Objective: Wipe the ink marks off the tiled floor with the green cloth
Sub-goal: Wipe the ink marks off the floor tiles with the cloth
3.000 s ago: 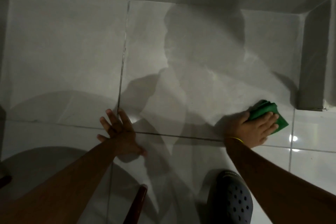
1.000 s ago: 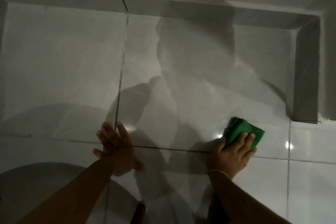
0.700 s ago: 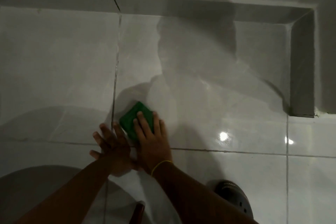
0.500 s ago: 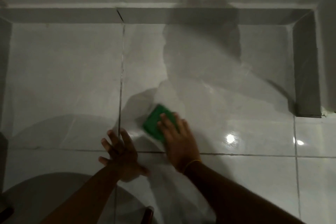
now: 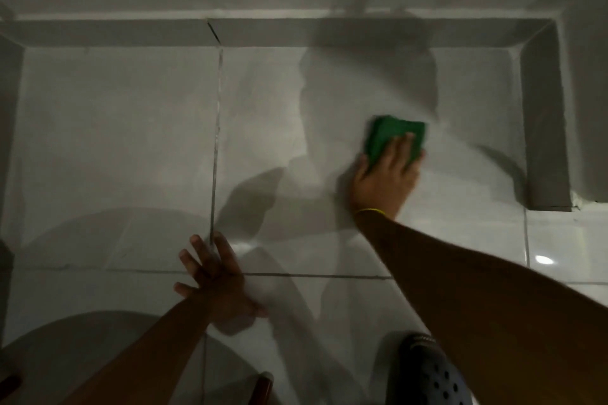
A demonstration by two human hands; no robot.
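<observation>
A folded green cloth [image 5: 391,136] lies flat on the pale tiled floor [image 5: 125,148], right of centre. My right hand [image 5: 386,179] presses down on its near half, fingers over the cloth, which is blurred. My left hand [image 5: 217,276] is spread flat on the floor at a grout crossing, holding nothing. I can make out no ink marks in the dim light.
A grey skirting [image 5: 329,32] runs along the far wall and turns down a wall corner [image 5: 546,128] at the right. A dark perforated clog [image 5: 431,375] sits at the bottom right. A reddish-brown object [image 5: 261,390] pokes in at the bottom edge.
My right hand has swept the green cloth from beside my left hand out to the right and farther away. The left hand has stayed planted on the floor.
</observation>
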